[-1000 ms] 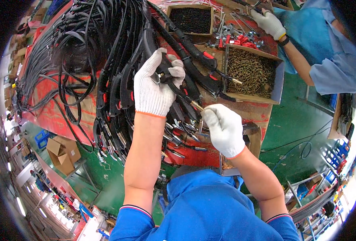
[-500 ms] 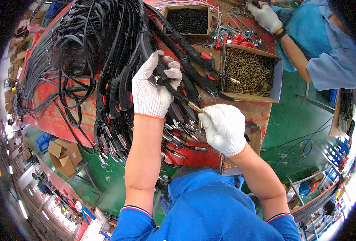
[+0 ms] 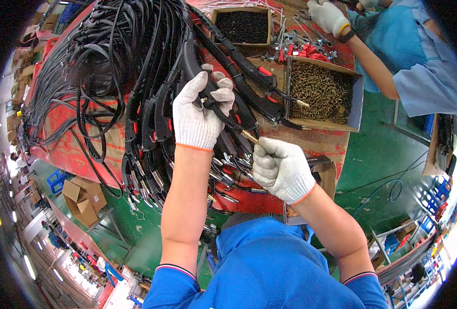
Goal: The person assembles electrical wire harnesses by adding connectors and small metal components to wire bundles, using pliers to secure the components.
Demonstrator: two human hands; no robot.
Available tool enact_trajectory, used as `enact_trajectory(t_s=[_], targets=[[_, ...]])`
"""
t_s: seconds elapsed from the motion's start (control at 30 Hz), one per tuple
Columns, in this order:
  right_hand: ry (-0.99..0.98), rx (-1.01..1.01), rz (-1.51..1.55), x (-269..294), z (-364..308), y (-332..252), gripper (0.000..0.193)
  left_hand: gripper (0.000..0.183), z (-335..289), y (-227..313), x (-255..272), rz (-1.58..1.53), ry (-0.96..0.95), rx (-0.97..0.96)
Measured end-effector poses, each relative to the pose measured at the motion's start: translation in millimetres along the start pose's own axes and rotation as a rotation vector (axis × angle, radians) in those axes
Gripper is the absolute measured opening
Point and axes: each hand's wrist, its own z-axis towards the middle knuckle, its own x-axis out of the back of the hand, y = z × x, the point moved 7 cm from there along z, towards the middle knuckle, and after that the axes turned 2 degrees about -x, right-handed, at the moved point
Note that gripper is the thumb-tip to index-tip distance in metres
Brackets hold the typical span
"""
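The left hand (image 3: 201, 110), in a white knit glove with an orange cuff edge, wraps its fingers around a black curved handle (image 3: 191, 59); the handle's upper part runs up and away toward the cables, while its thin neck slants down to the right out of the grip. At the end of that neck sits a brass tip (image 3: 248, 136), between the two hands and above the front part of the table (image 3: 336, 147); the right hand (image 3: 284, 167), gloved likewise, pinches the far end of it between thumb and forefinger — the other fingers curl in toward the palm.

Beneath and beside the left hand lie many more black handles (image 3: 161, 121) with red parts, their metal ends pointing toward the person; a heap of black cables (image 3: 99, 56) spreads over the left of the red, worn tabletop. To the right of the hands stands an open carton (image 3: 361, 103) filled with small brass pieces (image 3: 318, 90); farther back is a smaller carton (image 3: 270, 26) of small black pieces (image 3: 241, 28), and near both lies a scatter of red and metal parts (image 3: 306, 50). At the upper right a co-worker's gloved hand (image 3: 329, 18) reaches over the table; an open brown box (image 3: 84, 201) stands at the left, beyond the table's edge.
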Motion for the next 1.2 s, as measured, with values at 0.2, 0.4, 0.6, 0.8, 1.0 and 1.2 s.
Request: enact_trajectory(t_s=[0.2,0.4,0.6,0.8,1.0,1.2], targets=[[0.417,0.774,-1.165,-22.9,-31.5,-37.2,0.022,0.021,0.0,2.9,4.2,0.003,0.025,-0.007],[0.379,1.566,-2.083,-67.8,-58.5,-33.3,0.018,0.022,-1.7,5.0,-0.6,0.005,0.014,-0.019],[0.334,1.361,-2.106,-67.7,-47.5,-35.6,0.012,0.023,-1.5,3.9,-2.3,-0.013,-0.032,-0.007],[0.273,0.778,-1.115,-22.6,-21.0,-40.3,0.019,0.024,-1.7,3.6,0.0,-0.020,-0.032,0.025],[-0.059,0.044,-0.135,-11.4,-3.1,-5.3,0.021,0.023,0.5,4.3,2.0,-0.054,-0.049,0.056],[0.335,1.131,-1.496,-48.5,-42.0,-43.9,0.019,0.022,-0.1,6.0,-0.7,-0.053,-0.032,0.037]])
